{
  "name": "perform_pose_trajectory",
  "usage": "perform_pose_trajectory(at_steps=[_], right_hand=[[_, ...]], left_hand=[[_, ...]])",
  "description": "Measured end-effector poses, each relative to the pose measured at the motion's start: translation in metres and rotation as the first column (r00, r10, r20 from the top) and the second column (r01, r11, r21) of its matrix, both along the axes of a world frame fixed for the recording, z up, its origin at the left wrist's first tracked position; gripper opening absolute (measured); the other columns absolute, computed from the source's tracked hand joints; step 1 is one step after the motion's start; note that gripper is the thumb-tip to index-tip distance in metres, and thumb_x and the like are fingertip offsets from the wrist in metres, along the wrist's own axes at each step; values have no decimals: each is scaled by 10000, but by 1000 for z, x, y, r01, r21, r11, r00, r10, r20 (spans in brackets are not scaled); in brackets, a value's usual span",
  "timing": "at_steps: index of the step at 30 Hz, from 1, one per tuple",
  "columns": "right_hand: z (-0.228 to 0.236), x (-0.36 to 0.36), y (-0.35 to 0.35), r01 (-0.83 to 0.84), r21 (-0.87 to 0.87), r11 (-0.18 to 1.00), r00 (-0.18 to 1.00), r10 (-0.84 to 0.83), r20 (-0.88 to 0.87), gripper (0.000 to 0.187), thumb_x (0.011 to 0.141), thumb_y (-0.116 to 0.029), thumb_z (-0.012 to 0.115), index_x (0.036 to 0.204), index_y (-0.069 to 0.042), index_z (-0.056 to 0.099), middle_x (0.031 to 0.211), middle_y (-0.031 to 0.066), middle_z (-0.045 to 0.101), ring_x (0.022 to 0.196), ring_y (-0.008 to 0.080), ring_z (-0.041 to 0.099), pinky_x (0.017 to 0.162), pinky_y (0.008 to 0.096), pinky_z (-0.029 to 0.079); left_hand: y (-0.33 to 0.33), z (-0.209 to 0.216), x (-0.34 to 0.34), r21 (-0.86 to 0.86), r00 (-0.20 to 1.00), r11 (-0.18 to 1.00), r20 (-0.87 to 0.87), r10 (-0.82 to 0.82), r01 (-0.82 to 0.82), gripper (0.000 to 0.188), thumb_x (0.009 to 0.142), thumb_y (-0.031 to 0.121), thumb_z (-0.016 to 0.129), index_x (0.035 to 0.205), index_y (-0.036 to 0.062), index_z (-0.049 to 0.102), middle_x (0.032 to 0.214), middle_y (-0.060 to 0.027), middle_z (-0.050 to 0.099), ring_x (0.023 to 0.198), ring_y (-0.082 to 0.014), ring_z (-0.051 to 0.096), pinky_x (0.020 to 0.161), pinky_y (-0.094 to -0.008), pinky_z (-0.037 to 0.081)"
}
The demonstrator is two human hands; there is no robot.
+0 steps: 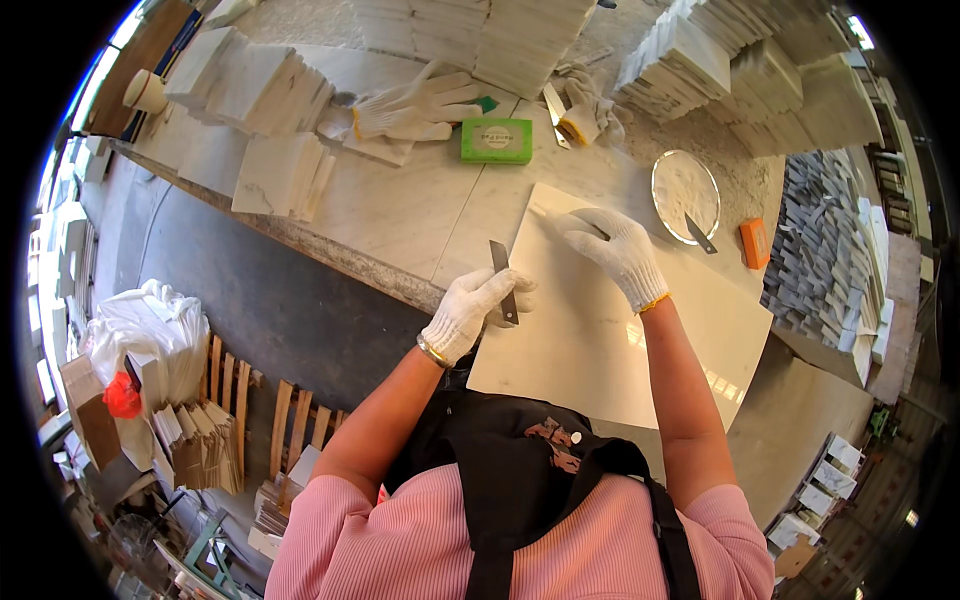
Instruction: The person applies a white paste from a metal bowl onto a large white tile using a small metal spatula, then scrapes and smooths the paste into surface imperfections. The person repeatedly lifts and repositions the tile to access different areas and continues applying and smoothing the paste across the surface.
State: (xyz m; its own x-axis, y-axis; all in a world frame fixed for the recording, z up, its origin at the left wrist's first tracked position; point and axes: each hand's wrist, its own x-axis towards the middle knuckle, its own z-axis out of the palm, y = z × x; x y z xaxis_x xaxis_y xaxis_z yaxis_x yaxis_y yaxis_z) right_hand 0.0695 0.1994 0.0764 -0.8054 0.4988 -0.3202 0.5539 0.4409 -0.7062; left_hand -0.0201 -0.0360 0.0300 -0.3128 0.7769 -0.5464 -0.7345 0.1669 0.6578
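Note:
A flat dark metal scraper blade [499,258] stands upright in my left hand [472,305], whose gloved fingers are closed around it. This hand is over the left edge of a large, glossy cream stone slab [590,350]. My right hand [615,255], also in a white knit glove, is at the slab's far part, with its fingers stretched to the left and a gap by the thumb. Nothing shows in it. To its right, a round dish of pale powder or paste [682,190] has a dark blade [700,234] leaning in it.
Beyond the slab lie a green box-shaped pad [497,141], spare white gloves [415,105] and another blade [556,112]. An orange block [754,243] sits right of the dish. Stacked marble tiles [285,175] line the bench; cut stone pieces [820,240] fill the right side.

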Motion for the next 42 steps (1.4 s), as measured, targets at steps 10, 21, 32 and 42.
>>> perform_pose_trajectory(at_steps=[10, 21, 32, 42], right_hand=[[-1, -2, 1, -5, 18, 1000, 1000, 5, 17, 451, 821, -362, 689, 1155, -59, 712, 1059, 154, 717, 948, 273, 668, 850, 353, 508], [2, -4, -1, 11, 0, 1000, 1000, -11, 10, 424, 826, -332, 686, 1146, -55, 714, 1054, 149, 713, 942, 262, 663, 849, 348, 506], [-1, -2, 1, 21, -36, 999, 1000, -21, -13, 440, 826, -344, 676, 1150, -48, 713, 1051, 151, 710, 948, 249, 659, 852, 342, 503], [8, 9, -3, 97, -325, 941, 968, -166, -189, 416, 852, -232, 706, 1194, 4, 680, 1075, 45, 686, 956, 143, 618, 847, 282, 485]], left_hand=[[-1, 1, 0, -1, 1000, 1000, 11, 1, -1, 402, 1033, 334, 529, 1191, -17, 649, 1190, -117, 693, 1001, -212, 695, 815, -312, 545], [-1, -1, -1, 17, 1000, 1000, 14, -2, 2, 391, 1037, 309, 513, 1185, -26, 652, 1184, -116, 692, 1003, -206, 693, 803, -302, 545], [0, -3, 0, 21, 1000, 1000, 6, -6, 6, 394, 1040, 310, 511, 1178, -29, 658, 1178, -110, 695, 990, -191, 691, 787, -293, 544], [-3, 0, -2, 1, 1000, 1000, -13, -13, 13, 389, 1032, 320, 524, 1160, -23, 655, 1188, -118, 695, 986, -191, 693, 771, -288, 543]])
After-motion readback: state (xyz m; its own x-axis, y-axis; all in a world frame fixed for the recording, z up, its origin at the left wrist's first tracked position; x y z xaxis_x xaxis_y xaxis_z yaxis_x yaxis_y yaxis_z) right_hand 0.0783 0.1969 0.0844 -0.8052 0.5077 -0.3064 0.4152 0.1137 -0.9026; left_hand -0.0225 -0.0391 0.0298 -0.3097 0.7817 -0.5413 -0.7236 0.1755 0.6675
